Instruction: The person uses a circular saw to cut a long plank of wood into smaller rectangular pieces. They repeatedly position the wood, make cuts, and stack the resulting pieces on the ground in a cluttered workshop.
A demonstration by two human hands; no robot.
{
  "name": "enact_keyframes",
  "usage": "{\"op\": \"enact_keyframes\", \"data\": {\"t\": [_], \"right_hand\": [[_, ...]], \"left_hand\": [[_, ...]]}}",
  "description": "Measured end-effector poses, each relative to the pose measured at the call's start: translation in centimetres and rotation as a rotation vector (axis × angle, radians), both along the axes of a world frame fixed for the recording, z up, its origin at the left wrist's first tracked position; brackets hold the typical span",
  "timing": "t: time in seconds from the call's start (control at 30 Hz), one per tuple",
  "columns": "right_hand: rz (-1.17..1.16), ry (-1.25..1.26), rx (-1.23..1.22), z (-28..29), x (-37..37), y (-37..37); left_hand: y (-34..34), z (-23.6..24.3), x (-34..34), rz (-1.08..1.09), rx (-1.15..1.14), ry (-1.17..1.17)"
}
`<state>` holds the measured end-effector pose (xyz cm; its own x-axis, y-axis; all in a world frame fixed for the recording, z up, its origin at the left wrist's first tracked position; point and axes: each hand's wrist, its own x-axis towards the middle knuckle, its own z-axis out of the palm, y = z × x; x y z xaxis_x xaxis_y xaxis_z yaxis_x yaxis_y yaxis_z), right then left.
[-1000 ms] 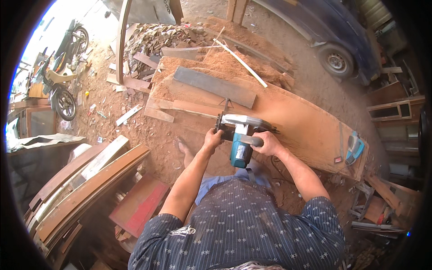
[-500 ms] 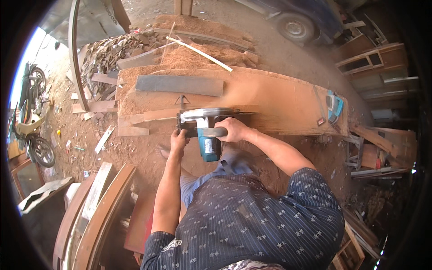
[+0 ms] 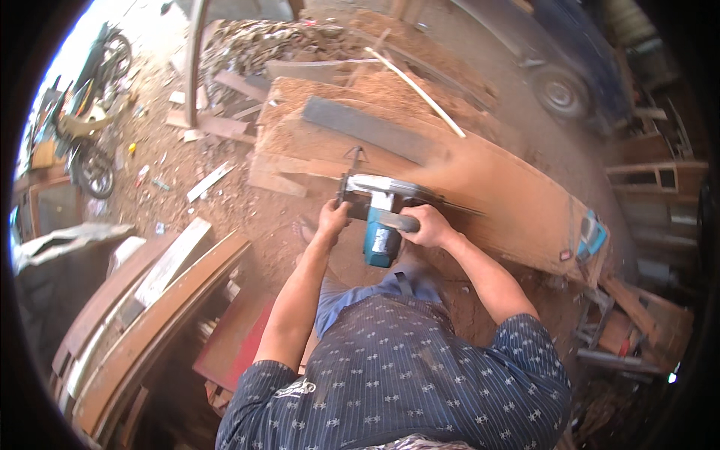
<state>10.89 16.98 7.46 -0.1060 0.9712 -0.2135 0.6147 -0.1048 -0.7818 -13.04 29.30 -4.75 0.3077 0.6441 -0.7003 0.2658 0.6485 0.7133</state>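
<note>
My right hand is curled round the rear handle of the circular saw, and my left hand is closed on the black part at the saw's left end. Just beyond the saw, a grey plank lies on the wide board, between it and a pale stick; a teal tool rests well to the saw's right, and stacked planks lie well to its left. The saw itself sits between my hands, at the board's near edge. Its housing is teal and rounded, its guard silvery; the board is flat brown wood, powdered with loose orange-brown sawdust
</note>
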Motion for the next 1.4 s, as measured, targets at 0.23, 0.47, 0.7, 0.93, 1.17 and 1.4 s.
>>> {"op": "enact_keyframes", "data": {"t": [0.23, 0.47, 0.7, 0.93, 1.17, 1.4], "right_hand": [[-0.023, 0.055, 0.028, -0.2, -2.6, 2.2], [-0.009, 0.051, -0.022, -0.4, -4.4, 4.1], [0.022, 0.043, 0.073, -0.9, -6.8, 6.4], [0.004, 0.054, -0.005, -0.4, -8.7, 8.4], [0.013, 0.063, -0.009, -1.0, -10.6, 9.9], [0.022, 0.080, -0.028, -1.2, -12.4, 11.9]], "left_hand": [[1.9, -1.2, -2.5, 0.021, 0.007, 0.042], [4.1, 0.1, -4.2, -0.023, 0.012, 0.093], [5.9, -0.9, -6.9, 0.062, 0.004, 0.026], [8.0, -1.8, -9.1, 0.060, 0.002, 0.012], [9.7, -2.3, -11.0, 0.058, 0.016, 0.004], [11.5, -2.5, -13.1, 0.078, 0.010, 0.011]]}}
